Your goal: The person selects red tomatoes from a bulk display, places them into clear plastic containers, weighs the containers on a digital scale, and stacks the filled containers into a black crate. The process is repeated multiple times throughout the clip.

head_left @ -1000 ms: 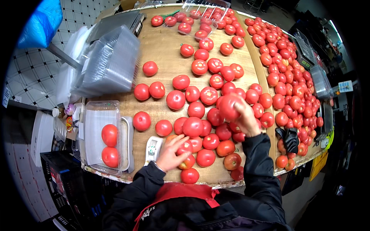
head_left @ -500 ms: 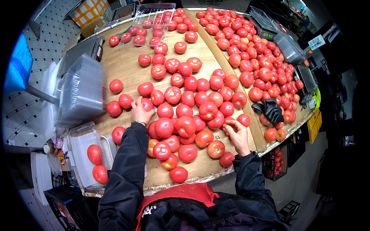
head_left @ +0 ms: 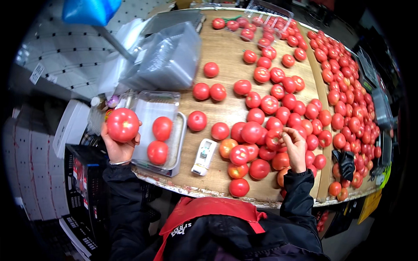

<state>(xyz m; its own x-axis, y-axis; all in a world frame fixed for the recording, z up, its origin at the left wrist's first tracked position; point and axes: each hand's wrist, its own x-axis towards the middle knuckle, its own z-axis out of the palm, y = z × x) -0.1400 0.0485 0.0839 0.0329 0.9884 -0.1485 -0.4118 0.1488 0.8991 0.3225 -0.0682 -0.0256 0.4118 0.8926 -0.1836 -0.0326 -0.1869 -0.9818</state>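
My left hand [head_left: 118, 151] holds up a large red tomato [head_left: 123, 125], fingers curled round it from below, left of a clear plastic tray. Two tomatoes [head_left: 162, 128] lie in that tray [head_left: 141, 150], which rests on a white scale platform [head_left: 177, 148]. My right hand [head_left: 297, 147] reaches into the tomato pile, with its bent fingers closed against the right side of a tomato [head_left: 273, 140]. Some of its fingertips are hard to make out. Around it, other red tomatoes [head_left: 259, 168] are crowded together on the wooden table [head_left: 213, 102].
A stack of clear trays [head_left: 174, 56] stands behind the scale. A wooden divider [head_left: 322, 89] separates a larger tomato heap [head_left: 348, 100] on the right. A black glove [head_left: 344, 165] lies on that heap. Near the front edge sits a small white device [head_left: 204, 156].
My left hand has carried a tomato leftward from the table to beside the tray. My right hand has come onto a tomato in the pile. The view has swung left, revealing the small white device.
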